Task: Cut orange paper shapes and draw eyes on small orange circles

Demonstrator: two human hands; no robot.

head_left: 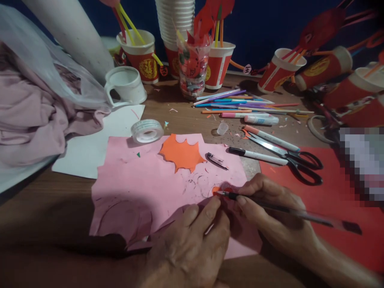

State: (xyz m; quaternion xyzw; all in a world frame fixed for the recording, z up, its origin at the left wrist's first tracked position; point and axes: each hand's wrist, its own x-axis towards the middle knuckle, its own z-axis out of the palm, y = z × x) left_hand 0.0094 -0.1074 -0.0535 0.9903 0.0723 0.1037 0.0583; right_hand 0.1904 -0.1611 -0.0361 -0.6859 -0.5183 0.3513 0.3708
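My right hand (pixel 270 208) grips a thin dark pen (pixel 288 210), its tip touching a small orange paper piece (pixel 216 189) on the pink paper sheet (pixel 141 180). My left hand (pixel 192 240) rests on the pink sheet just left of the pen tip, fingers stretched forward, forefinger beside the orange piece. A spiky orange paper cut-out (pixel 181 154) lies higher up on the pink sheet, with a pen cap (pixel 217 161) to its right.
A tape roll (pixel 147 131), scissors (pixel 288 156), markers (pixel 256 155), a pile of coloured pens (pixel 237 103) and a red sheet (pixel 336 208) lie on the wooden table. Red-and-white paper cups (pixel 142 56) stand at the back, a white mug (pixel 126 86) and cloth in plastic at left.
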